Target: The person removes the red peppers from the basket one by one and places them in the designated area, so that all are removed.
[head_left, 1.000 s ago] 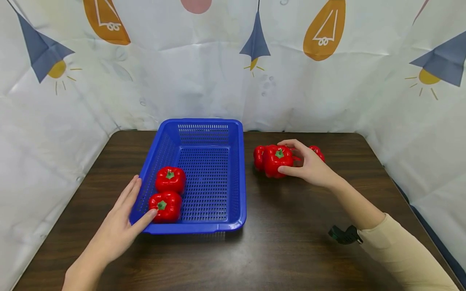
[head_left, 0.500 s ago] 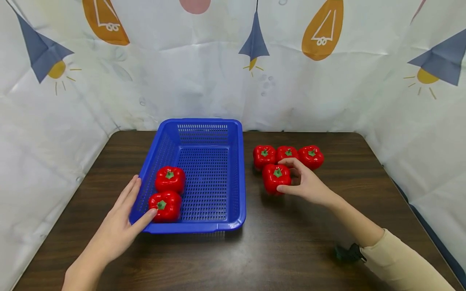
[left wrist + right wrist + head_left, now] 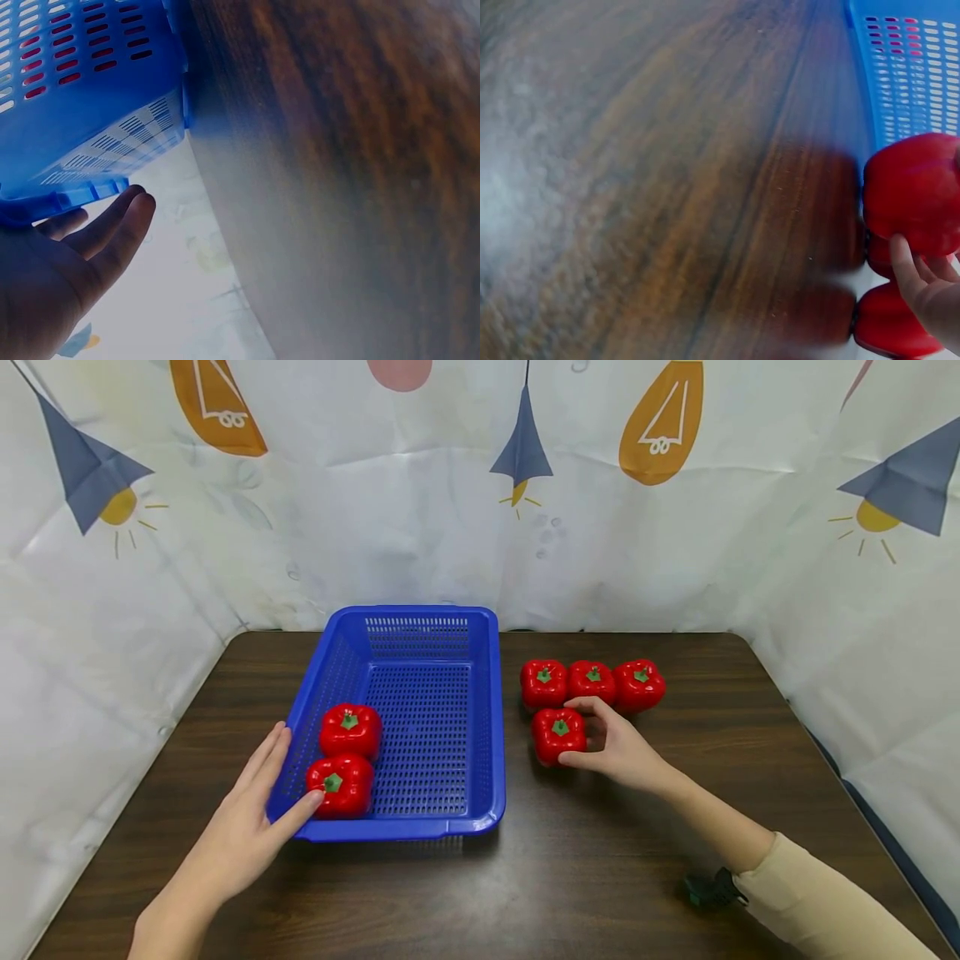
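My right hand (image 3: 621, 752) grips a red bell pepper (image 3: 557, 735) with a green stem between thumb and fingers, right of the blue basket (image 3: 491, 727). In the right wrist view the held pepper (image 3: 915, 195) is large; whether it touches the table cannot be told. My left hand (image 3: 251, 827) lies at the basket's near left corner. Its straight fingers are along the left rim, and the thumb reaches over the front corner. Inside the basket, two red bell peppers, a rear one (image 3: 350, 731) and a front one (image 3: 341, 786), sit along the left side.
Three more red bell peppers, a left one (image 3: 543, 683), a middle one (image 3: 592, 683) and a right one (image 3: 638, 685), stand in a row behind the held one. The dark wooden table (image 3: 480, 902) is bounded by a patterned white cloth (image 3: 420, 543) at the back and sides.
My right hand has brought the held pepper from in front of the row toward me and slightly left, so the row behind shows. The left hand and basket have stayed put.
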`<state>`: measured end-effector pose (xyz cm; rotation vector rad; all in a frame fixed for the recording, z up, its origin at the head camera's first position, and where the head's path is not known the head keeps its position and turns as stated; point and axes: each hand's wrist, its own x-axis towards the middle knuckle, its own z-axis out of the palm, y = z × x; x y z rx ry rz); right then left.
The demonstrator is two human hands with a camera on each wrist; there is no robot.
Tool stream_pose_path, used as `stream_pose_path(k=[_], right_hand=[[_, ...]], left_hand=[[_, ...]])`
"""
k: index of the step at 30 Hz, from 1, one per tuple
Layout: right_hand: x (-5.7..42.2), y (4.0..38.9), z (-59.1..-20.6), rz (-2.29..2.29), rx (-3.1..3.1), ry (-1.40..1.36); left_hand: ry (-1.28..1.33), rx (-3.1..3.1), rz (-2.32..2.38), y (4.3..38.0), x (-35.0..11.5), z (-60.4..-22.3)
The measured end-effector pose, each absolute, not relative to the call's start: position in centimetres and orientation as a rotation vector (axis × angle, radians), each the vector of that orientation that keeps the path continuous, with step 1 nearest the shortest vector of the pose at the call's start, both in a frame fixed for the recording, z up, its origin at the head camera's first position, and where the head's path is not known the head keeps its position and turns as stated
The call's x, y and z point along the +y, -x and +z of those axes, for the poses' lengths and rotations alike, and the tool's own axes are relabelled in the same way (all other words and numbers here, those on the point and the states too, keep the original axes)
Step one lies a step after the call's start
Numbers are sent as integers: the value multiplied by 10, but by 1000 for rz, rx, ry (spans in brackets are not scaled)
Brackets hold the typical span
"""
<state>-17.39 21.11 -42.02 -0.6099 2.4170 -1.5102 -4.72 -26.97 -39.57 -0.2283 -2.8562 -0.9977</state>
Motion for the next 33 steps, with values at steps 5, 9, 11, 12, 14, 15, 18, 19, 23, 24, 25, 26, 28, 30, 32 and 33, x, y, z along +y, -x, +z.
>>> stream_pose_path(k=[5, 9, 11, 12, 14, 15, 18, 19, 23, 24, 25, 26, 28, 30, 32, 33], right_hand=[[208, 177, -425, -1498, 2461, 634], [205, 179, -426, -1486, 2512, 667], [203, 179, -426, -1468, 2553, 686], [202, 179, -426, -1450, 2582, 699], [201, 179, -426, -1408, 2642, 721], [201, 178, -426, -1384, 2675, 733], [200, 177, -425, -1308, 2761, 773], [200, 177, -424, -1291, 2779, 785], [202, 176, -422, -1257, 2807, 811], [203, 176, -422, -1251, 2809, 813], [203, 176, -422, -1246, 2809, 814], [204, 175, -421, -1242, 2808, 816], [205, 175, -421, -1237, 2807, 821], [206, 175, -420, -1239, 2803, 831], [206, 175, -420, -1247, 2796, 842], [207, 175, -421, -1252, 2792, 848]], left_hand=[[226, -2858, -993, 48, -270, -396], [226, -2856, -992, 47, -270, -396], [228, -2852, -994, 47, -270, -396], [229, -2850, -996, 47, -270, -396], [233, -2845, -998, 47, -270, -397], [234, -2845, -999, 47, -270, -397], [237, -2843, -1001, 47, -270, -397], [236, -2843, -1001, 47, -270, -397], [235, -2844, -1005, 47, -270, -397], [235, -2844, -1006, 47, -270, -397], [234, -2844, -1006, 47, -270, -397], [236, -2843, -1008, 47, -270, -397], [237, -2841, -1004, 47, -269, -398], [238, -2838, -1002, 47, -269, -397], [237, -2835, -1004, 47, -269, -397], [235, -2836, -1004, 47, -269, -397]])
